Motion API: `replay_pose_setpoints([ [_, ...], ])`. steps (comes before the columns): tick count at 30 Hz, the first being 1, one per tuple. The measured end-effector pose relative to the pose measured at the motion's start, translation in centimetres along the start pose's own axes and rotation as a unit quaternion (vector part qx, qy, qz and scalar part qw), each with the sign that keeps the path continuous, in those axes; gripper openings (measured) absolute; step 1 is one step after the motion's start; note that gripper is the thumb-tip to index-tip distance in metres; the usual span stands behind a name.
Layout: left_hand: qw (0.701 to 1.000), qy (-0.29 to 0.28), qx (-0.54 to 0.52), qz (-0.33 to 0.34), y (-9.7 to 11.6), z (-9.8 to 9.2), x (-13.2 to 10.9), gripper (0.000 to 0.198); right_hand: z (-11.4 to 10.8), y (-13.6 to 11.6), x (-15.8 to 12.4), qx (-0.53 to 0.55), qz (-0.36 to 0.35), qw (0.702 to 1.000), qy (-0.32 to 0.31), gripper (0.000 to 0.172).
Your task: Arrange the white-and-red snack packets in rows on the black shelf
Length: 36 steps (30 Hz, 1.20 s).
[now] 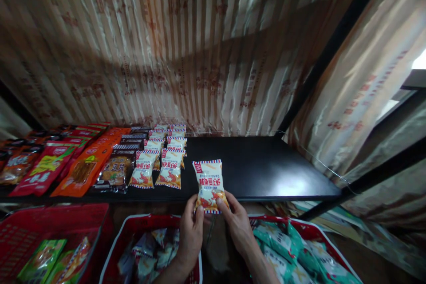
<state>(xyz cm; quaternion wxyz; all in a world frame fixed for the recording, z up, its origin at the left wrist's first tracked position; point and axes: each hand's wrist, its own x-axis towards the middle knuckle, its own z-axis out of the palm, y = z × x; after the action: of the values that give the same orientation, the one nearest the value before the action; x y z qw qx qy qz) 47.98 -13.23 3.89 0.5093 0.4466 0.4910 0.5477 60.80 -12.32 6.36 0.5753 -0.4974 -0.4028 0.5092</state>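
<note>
Both hands hold one white snack packet (209,182) with red lettering and striped ends, upright near the front edge of the black shelf (253,168). My left hand (192,230) pinches its lower left corner, and my right hand (237,222) grips the lower right, thumb on the front. Left of the held packet, two columns of matching packets (171,168) lie on the shelf. Beside them are dark brown packets (116,166), then orange packets (88,162) and red packets (49,164).
Below the shelf stand a red basket (104,226) with green packets at left, a white-rimmed red basket (123,226) with small packets in the middle, and another basket (328,242) with teal packets at right. Black posts (319,71) and a striped sheet (213,53) enclose the shelf.
</note>
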Motion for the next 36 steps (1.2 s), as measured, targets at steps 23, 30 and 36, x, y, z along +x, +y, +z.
replay_pose_setpoints([
  [23,0.939,0.044,0.24,0.241,-4.1,-2.8,3.0,0.039,1.9,4.9,3.6,-0.013,-0.036,0.999,0.03,0.042],
  [30,0.918,0.056,0.275,0.279,-4.1,-3.4,3.1,0.051,2.6,5.2,3.5,-0.044,-0.033,0.998,0.024,0.042],
  [36,0.91,0.071,0.294,0.284,-4.5,-4.2,3.4,0.051,3.1,5.7,3.5,-0.076,-0.054,0.995,0.02,0.041],
])
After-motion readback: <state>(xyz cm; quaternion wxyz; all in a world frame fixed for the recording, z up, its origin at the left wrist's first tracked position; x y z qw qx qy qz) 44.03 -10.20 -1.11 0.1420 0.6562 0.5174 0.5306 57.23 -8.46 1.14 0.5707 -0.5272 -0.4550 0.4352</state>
